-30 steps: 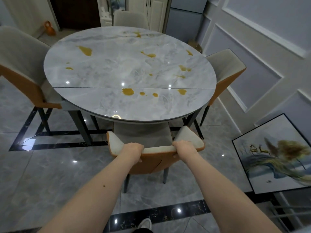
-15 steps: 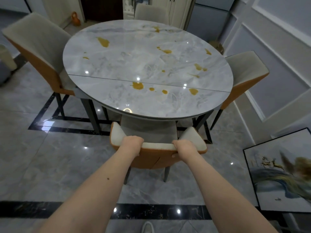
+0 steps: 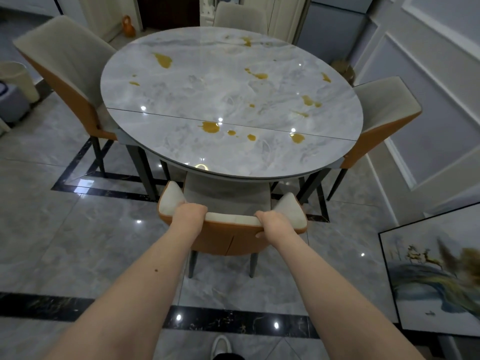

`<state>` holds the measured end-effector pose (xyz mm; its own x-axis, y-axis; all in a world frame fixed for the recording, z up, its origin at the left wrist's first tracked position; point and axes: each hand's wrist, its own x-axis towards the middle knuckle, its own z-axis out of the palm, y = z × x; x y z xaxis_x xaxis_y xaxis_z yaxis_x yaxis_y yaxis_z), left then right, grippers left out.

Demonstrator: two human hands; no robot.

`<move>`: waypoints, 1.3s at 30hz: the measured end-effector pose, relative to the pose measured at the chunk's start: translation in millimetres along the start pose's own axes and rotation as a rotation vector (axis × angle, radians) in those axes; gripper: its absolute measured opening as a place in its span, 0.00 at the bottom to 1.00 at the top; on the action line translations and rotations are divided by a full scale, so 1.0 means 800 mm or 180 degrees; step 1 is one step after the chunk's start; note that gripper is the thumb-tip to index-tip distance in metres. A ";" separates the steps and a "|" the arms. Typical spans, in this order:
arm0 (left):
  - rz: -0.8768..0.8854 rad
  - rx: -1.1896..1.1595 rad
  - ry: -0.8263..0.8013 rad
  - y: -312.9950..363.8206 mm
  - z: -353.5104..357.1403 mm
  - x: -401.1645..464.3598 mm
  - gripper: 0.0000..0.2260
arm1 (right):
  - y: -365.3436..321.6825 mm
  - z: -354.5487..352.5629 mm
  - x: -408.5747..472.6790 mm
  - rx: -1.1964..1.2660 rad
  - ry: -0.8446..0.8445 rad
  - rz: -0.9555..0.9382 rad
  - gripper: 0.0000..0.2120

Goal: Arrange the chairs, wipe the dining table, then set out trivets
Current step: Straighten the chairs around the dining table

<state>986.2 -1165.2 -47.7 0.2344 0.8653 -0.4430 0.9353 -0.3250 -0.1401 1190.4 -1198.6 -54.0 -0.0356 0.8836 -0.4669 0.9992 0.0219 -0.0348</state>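
**Near chair going in under the desk; wiping not yet begun**

The round marble desk (image 3: 228,100) is lying just ahead of both hands, its top carrying yellow-orange stains (image 3: 209,127) spread from the near edge to the far side. No cloth and no trivets are showing anywhere in view.

Three further chairs are standing at the desk: one to the left of the hands (image 3: 65,66), one to the right (image 3: 384,110), one at the far side (image 3: 240,15).

The near chair (image 3: 228,222) is being held by its backrest. Compared with a second ago its seat is sitting further under the desk edge, so the push is progressing and the chair-arranging step appears close to finished on this side.

The left hand (image 3: 191,214) is clenching the top rail left of centre; the right hand (image 3: 272,222) is clenching it right of centre, thumb on the orange back.

A framed painting (image 3: 436,276) is leaning by the wall, to the right of the hands.
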 end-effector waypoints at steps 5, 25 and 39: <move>0.0022 0.0020 0.0026 0.002 0.000 0.001 0.14 | -0.002 0.000 0.001 0.0030 -0.0046 0.0067 0.19; 0.0196 0.0035 -0.0353 -0.002 -0.001 -0.002 0.16 | -0.007 0.000 -0.015 -0.0263 -0.0048 -0.0040 0.14; 0.0168 0.0026 -0.0272 0.000 -0.002 -0.004 0.16 | -0.005 0.000 -0.018 -0.0287 0.0028 -0.0128 0.13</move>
<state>985.8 -1167.6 -45.0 0.2595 0.8113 -0.5239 0.9199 -0.3728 -0.1217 1187.2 -1211.2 -47.1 -0.0760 0.8853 -0.4589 0.9947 0.0990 0.0264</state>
